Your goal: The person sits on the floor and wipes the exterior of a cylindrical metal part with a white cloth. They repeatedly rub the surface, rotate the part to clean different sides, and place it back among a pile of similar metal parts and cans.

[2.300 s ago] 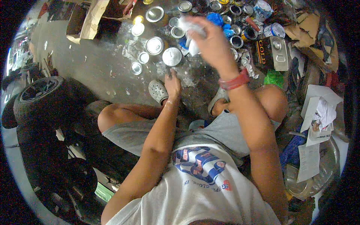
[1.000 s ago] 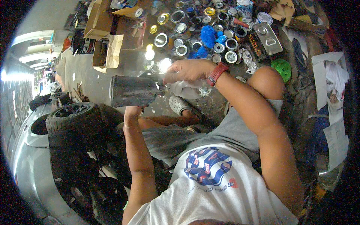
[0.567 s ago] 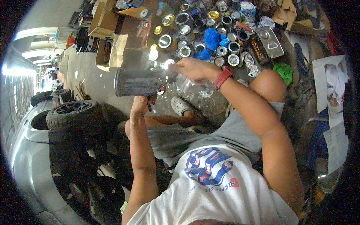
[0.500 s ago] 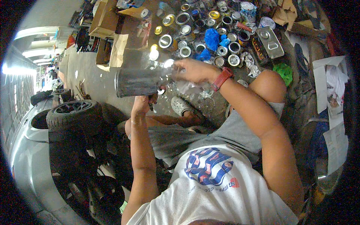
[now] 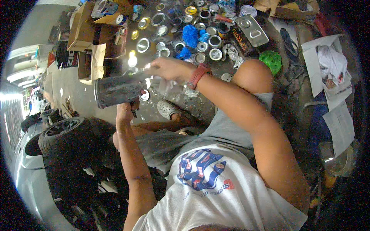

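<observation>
- Above the stained floor, a dark grey cylinder is held up, tilted on its side, its underside grasped at the right end by the left hand.
- Near that end the right hand is held, fingers bent; whether anything is pinched cannot be told.
- Work on that end seems in hand; a steady left grip is called for.
- Ahead, tins are crowded together; at left, a wheel and silver car are seen.

- Here's the canister, sides smeared and dull!
- Smooth, shiny metal on that flat tin!
- Green bag: thin, crinkled plastic.
- Box, matt cardboard.
- Shirt, matt cloth.
- Tyre, rough rubber; car, glossy!
</observation>
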### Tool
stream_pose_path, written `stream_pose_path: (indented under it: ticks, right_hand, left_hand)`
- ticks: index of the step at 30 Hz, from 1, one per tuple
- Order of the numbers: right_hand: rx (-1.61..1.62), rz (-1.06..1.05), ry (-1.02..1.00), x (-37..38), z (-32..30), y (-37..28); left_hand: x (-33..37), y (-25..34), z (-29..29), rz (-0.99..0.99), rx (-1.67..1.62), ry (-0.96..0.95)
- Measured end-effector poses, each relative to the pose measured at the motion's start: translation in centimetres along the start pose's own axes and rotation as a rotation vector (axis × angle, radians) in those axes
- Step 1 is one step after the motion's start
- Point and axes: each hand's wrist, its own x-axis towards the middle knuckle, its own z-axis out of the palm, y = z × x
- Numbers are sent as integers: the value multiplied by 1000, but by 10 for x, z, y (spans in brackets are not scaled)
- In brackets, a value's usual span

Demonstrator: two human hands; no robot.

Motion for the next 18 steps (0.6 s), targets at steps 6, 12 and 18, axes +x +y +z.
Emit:
stream_pose_path:
  ticks: [6, 12, 18]
  right_hand:
    - [59, -1, -11, 10, -7, 7]
    - [235, -2, 133, -11, 0, -21]
    - [349, -158, 125, 5, 1, 15]
  left_hand:
    - [-1, 10, 5, -54, 48, -6]
    - [1, -7, -2, -7, -5, -1]
    - [4, 3, 9, -61, 98, 99]
